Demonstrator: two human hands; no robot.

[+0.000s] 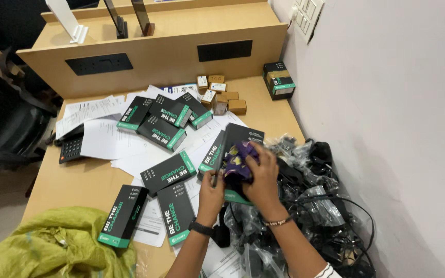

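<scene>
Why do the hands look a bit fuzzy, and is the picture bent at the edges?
In the head view, the left hand and right hand are slightly smeared around the purple cloth, while the black boxes stay sharper. Light is soft and even, with faint shadows; the plastic bags glint. The desk edge and the wall lean outward, a wide-lens look.

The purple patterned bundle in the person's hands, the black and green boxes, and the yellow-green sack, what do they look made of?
The purple patterned bundle, between left hand and right hand, looks like soft cloth: it crumples and folds. The black and green boxes look like matte printed cardboard, with crisp edges and flat faces. The yellow-green sack seems thin woven plastic or fabric, wrinkled with slight sheen; which one is unclear.
</scene>
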